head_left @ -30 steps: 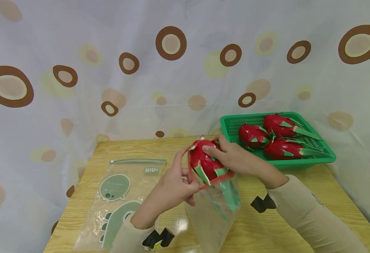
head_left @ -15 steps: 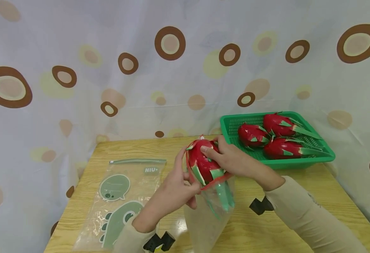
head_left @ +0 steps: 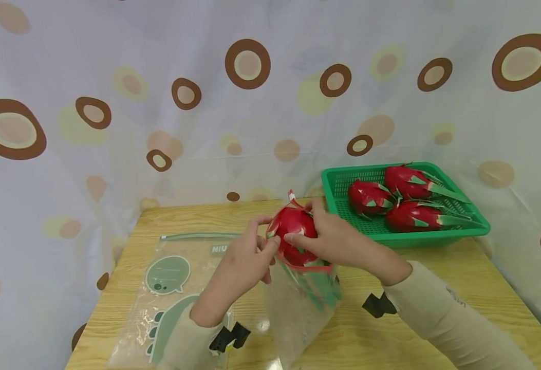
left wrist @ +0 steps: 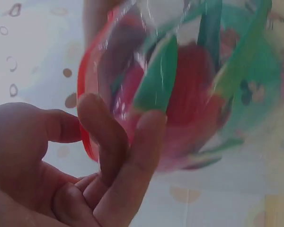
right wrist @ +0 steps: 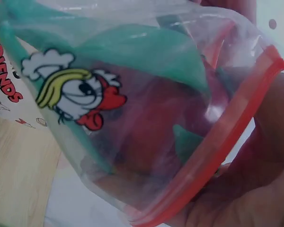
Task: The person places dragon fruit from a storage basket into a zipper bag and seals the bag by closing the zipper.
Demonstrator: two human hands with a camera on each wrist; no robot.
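A red dragon fruit (head_left: 294, 234) with green leaf tips sits in the mouth of a clear zip bag (head_left: 293, 324), leaves pointing down inside. My right hand (head_left: 344, 239) grips the fruit's right side, thumb across its front. On the opposite side, my left hand (head_left: 244, 257) pinches the bag's rim between thumb and fingers, thumb overlapping the fruit. The red zip edge (left wrist: 84, 90) passes between that thumb and fingers in the left wrist view. From the right wrist, the bag shows a cartoon duck print (right wrist: 80, 92), with the fruit and leaves visible through the plastic.
At the back right stands a green basket (head_left: 427, 237) holding three more dragon fruits (head_left: 411, 216). A second clear zip bag (head_left: 196, 277), green-edged with dinosaur pictures, lies flat on the left of the wooden table (head_left: 390, 339). A patterned curtain (head_left: 270, 113) hangs behind.
The dragon fruit has turned and sits lower in the bag, its front leaf tips now mostly below the red edge. My left hand has shifted up, its thumb coming over the rim.
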